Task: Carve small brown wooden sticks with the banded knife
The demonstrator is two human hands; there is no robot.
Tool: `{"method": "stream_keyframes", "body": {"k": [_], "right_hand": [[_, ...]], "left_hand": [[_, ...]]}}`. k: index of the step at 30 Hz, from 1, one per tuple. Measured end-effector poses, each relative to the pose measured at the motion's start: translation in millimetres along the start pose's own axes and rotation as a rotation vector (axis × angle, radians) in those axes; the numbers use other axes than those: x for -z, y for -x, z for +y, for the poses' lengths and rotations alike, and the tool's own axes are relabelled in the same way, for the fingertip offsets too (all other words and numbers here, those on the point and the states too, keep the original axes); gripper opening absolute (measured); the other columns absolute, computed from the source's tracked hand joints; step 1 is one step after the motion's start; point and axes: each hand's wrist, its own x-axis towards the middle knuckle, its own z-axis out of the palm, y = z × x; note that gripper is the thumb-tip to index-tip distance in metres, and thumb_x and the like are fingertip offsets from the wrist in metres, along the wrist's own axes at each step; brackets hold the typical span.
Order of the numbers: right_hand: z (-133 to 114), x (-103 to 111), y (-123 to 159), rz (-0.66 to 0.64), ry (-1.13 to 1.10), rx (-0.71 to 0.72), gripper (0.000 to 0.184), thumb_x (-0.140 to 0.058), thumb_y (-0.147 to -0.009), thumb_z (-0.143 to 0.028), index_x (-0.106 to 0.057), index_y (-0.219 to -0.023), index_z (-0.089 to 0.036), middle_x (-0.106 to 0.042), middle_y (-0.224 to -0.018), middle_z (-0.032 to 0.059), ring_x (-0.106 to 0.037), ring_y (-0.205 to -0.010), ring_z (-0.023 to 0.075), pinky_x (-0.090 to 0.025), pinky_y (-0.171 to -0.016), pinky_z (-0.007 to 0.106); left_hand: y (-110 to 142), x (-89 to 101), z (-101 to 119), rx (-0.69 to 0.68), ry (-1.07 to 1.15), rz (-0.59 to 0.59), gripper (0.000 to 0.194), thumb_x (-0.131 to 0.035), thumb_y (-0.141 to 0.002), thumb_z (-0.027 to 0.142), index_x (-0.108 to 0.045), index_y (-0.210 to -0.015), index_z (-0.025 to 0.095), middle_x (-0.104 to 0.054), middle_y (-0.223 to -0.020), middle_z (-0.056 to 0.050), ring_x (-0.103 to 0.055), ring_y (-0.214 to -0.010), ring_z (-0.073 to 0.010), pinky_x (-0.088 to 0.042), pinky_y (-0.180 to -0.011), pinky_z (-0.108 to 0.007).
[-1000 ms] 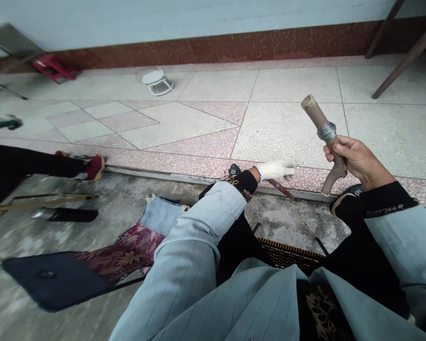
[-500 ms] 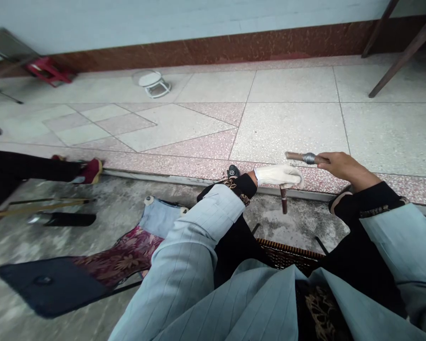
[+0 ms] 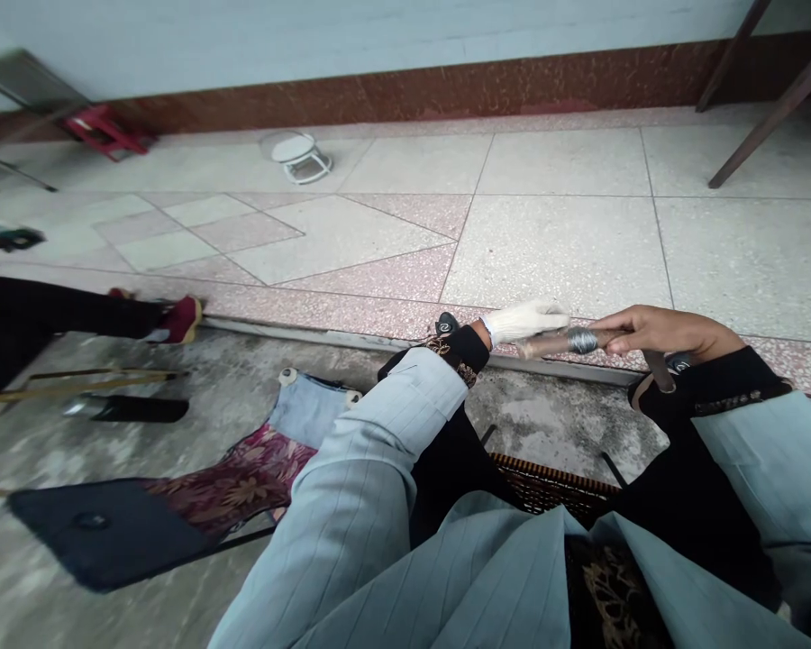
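The right hand (image 3: 669, 329) is holding 1 stick (image 3: 547, 345) with wire (image 3: 582, 341) around it. The gloved left hand (image 3: 523, 320) is hanging near the stick; I cannot tell its grip.

Seemingly a porch (image 3: 554, 243): terrazzo tiles (image 3: 419, 162) at twelve o'clock, a red stool (image 3: 104, 128) at ten. Rough concrete (image 3: 128, 452) lies lower at eight

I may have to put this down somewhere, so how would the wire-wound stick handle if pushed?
The stick is probably stiff, since it juts past the right hand without sagging. Its angled end below that hand would likely check rolling. The silvery wire winding may give some grip.
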Motion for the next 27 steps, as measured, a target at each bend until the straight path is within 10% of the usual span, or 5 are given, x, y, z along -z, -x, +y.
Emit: {"method": "stream_keyframes", "body": {"k": [6, 18, 23, 27], "right_hand": [[-11.5, -9.1, -9.5, 0.271, -0.313, 0.056, 0.035, -0.078, -0.083, -0.045, -0.077, -0.108, -0.021, -0.061, -0.082, 0.0015, -0.051, -0.068, 0.0122, -0.044, -0.066, 0.027], [-7.0, -14.7, -21.7, 0.247, -0.355, 0.071, 0.030, -0.077, -0.084, -0.048, -0.073, -0.094, -0.020, -0.058, -0.083, 0.0021, -0.048, -0.070, 0.0130, -0.040, -0.064, 0.028], [-14.6, -19.0, -23.4, 0.264, -0.329, 0.045, 0.034, -0.078, -0.082, -0.050, -0.072, -0.093, -0.019, -0.056, -0.081, 0.0020, -0.048, -0.069, 0.0135, -0.040, -0.061, 0.028], [-17.8, -20.7, -23.7, 0.301, -0.359, 0.071, 0.037, -0.077, -0.082, -0.052, -0.071, -0.096, -0.019, -0.057, -0.082, 0.0030, -0.047, -0.068, 0.0135, -0.038, -0.058, 0.027]], "left_hand": [[-2.4, -2.8, -6.5, -0.152, 0.133, 0.159, 0.043, -0.052, -0.095, 0.056, -0.055, -0.079, 0.016, -0.052, -0.067, 0.001, -0.053, -0.060, -0.0098, -0.047, -0.061, -0.026], [5.0, -2.1, 0.7, -0.146, -0.515, 0.310, 0.030, -0.052, -0.093, 0.045, -0.064, -0.094, 0.017, -0.069, -0.091, -0.007, -0.064, -0.088, -0.0222, -0.052, -0.082, -0.037], [3.9, -5.6, 1.1, -0.076, -0.496, 0.339, 0.029, -0.049, -0.094, 0.039, -0.062, -0.084, 0.015, -0.059, -0.066, -0.004, -0.060, -0.061, -0.0171, -0.051, -0.065, -0.033], [3.6, -3.1, -1.2, -0.098, -0.399, 0.249, 0.029, -0.046, -0.095, 0.037, -0.065, -0.092, 0.014, -0.066, -0.086, -0.006, -0.065, -0.065, -0.0154, -0.054, -0.067, -0.032]]}}
